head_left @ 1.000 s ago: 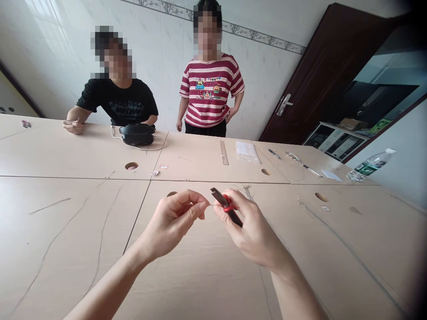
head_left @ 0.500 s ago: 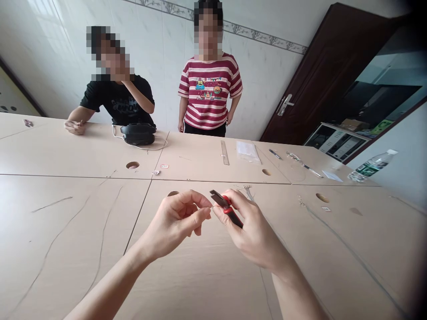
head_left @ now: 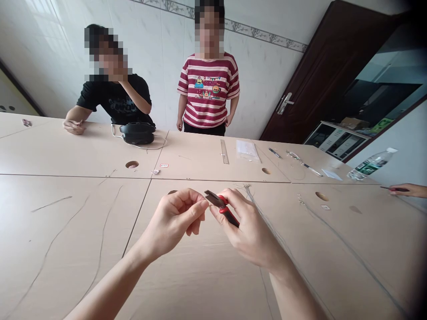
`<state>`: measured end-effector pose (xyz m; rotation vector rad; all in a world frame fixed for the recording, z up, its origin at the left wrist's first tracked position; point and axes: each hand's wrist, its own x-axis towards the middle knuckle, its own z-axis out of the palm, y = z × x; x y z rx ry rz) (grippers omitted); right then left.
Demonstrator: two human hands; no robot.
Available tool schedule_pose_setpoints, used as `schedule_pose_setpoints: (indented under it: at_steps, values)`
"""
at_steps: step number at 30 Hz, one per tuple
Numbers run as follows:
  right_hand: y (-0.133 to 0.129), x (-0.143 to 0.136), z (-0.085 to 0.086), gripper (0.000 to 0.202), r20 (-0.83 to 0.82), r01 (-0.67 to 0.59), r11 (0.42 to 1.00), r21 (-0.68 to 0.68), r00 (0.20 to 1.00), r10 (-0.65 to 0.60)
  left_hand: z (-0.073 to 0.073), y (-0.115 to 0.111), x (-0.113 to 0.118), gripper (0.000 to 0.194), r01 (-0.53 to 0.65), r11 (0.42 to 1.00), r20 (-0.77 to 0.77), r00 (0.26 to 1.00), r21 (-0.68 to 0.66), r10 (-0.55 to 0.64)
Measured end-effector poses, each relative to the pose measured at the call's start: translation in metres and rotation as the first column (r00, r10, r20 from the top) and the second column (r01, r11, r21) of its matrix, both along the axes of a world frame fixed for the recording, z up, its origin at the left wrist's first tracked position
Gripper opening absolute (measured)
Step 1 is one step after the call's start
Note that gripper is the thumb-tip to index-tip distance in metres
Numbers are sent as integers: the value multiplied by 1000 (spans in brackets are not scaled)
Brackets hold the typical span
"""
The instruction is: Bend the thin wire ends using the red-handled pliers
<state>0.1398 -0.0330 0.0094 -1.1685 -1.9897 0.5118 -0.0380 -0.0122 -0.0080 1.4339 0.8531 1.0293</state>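
Over the worktop (head_left: 187,280), our left hand (head_left: 180,214) has thumb and forefinger pressed together; whatever sits between them is too small for us to tell. Our right hand (head_left: 246,224) wraps the handles of the red-and-black pliers (head_left: 222,209), which we hold raised, jaws angled up and leftward, just beside our left fingertips. Past our right hand we see a wire bundle (head_left: 247,188). Near the right edge, a co-worker's hand (head_left: 412,190) grips a dark tool (head_left: 398,190). Farther off lie a ruler (head_left: 224,152) and a clear packet (head_left: 247,151); beyond the worktop are two people.
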Motion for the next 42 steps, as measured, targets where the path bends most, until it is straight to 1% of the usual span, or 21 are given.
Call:
schedule_pose_setpoints:
  at_steps: [5,9,14,17,21,24,27,29,35,42]
  values:
    - [0,1,0,11,-31,11,998,-60,999,-13,-2,0,1,26,-3,1000,23,1000,3,3]
    - [-1,1,1,12,-92,11,988,-156,995,-26,-2,-2,1,25,-10,1000,35,999,10,10]
    - [-2,2,0,20,-241,-84,934,-347,970,-3,-4,-2,3,20,-25,999,4,1000,46,24]
    - [-1,3,-1,22,-274,-106,913,-393,962,-6,-3,-3,4,17,-35,997,-19,999,65,37]
    - [0,3,1,23,-303,-141,904,-403,953,14,-4,-3,3,19,-21,998,-26,999,67,23]
    - [0,4,4,22,-305,-145,908,-394,952,20,-5,-2,0,23,0,999,-5,1000,34,0]
    - [-1,4,3,23,-292,-124,915,-384,956,7,-6,-2,-1,15,0,1000,19,1000,8,0]
    - [-2,4,2,23,-289,-117,916,-384,957,1,-6,-2,0,8,-14,1000,12,1000,16,14]
    - [-3,4,-1,24,-285,-118,915,-386,959,4,-4,-4,3,9,-67,996,-26,997,52,68]
    - [-1,4,0,24,-272,-105,921,-375,962,-2,-4,-3,3,3,-54,996,-12,998,72,55]
